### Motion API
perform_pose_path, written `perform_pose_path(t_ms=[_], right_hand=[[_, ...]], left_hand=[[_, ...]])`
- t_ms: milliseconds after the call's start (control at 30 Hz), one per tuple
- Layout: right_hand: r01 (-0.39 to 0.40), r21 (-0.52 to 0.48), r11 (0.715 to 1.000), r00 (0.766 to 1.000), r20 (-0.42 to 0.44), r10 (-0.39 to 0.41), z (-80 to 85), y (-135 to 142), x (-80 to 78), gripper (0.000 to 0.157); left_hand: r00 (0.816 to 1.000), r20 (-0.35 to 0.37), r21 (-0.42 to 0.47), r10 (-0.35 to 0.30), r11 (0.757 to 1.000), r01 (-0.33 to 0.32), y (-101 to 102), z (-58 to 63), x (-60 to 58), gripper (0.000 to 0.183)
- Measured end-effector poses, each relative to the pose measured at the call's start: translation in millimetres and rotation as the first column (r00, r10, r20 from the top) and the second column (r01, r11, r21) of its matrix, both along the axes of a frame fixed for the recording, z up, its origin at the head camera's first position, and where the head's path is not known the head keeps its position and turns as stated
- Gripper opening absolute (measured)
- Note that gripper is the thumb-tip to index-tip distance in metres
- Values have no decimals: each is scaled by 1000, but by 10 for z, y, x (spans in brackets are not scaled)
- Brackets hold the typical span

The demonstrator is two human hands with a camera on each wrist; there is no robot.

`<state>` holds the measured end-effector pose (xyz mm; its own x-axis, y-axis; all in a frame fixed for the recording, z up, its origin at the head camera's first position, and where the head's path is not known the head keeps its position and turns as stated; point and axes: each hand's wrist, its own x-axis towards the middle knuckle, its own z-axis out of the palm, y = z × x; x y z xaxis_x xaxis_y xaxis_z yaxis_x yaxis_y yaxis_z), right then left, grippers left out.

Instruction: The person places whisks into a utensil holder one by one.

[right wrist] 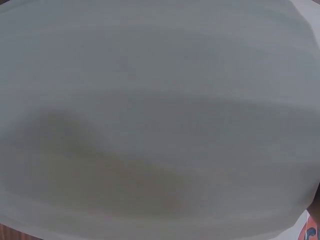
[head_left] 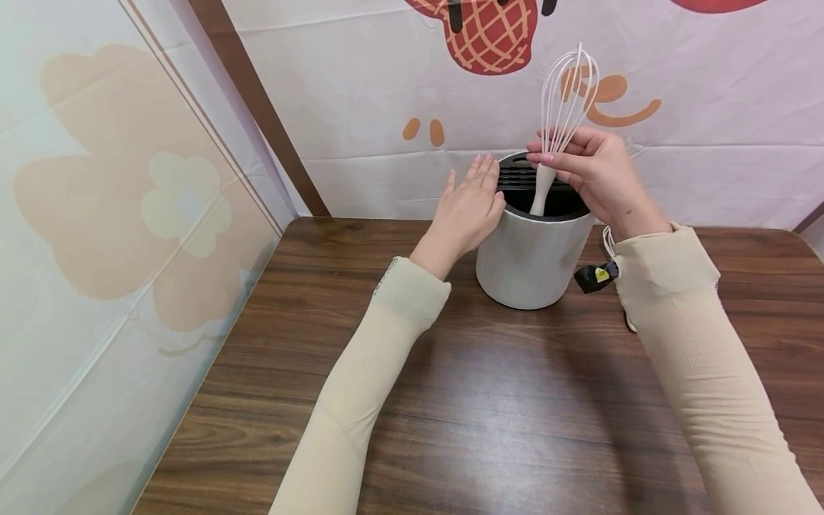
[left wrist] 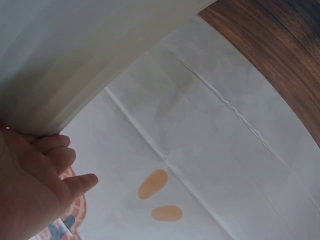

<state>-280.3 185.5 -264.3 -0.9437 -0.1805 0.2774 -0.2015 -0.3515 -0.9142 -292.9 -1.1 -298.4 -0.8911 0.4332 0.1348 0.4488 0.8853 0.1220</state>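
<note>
A white whisk (head_left: 544,187) stands handle-down over the dark opening of a white utensil holder (head_left: 531,265), its wire loops pointing up. My right hand (head_left: 601,168) pinches it where the wires meet the handle. The handle's lower end dips inside the black rim. My left hand (head_left: 468,207) rests on the holder's left rim with its fingers straight, beside the black slotted insert (head_left: 515,176). In the left wrist view, the left fingers (left wrist: 60,155) touch the holder's wall. The holder's pale side (right wrist: 160,130) fills most of the right wrist view, hiding the whisk there.
The holder stands on a brown wooden table (head_left: 450,400) near its back edge. A printed fabric backdrop (head_left: 360,93) hangs right behind it, and another sheet (head_left: 96,214) lines the left side. A black device with a yellow label (head_left: 597,276) hangs at the right wrist.
</note>
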Motion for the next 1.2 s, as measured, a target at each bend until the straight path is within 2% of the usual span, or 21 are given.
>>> perform_pose_path(t_ms=[267, 600, 1200], right_hand=[[6, -1, 1000, 1000, -1, -6, -4, -20, 12, 32], [-2, -62, 998, 1000, 9, 2, -12, -35, 24, 36], [48, 42, 998, 999, -21, -47, -20, -16, 34, 35]], left_hand=[[1000, -4, 8, 0, 1000, 0, 0, 2, 12, 55], [1000, -13, -12, 2, 1000, -2, 10, 16, 21, 55], [1000, -10, -35, 11, 999, -11, 27, 46, 30, 56]])
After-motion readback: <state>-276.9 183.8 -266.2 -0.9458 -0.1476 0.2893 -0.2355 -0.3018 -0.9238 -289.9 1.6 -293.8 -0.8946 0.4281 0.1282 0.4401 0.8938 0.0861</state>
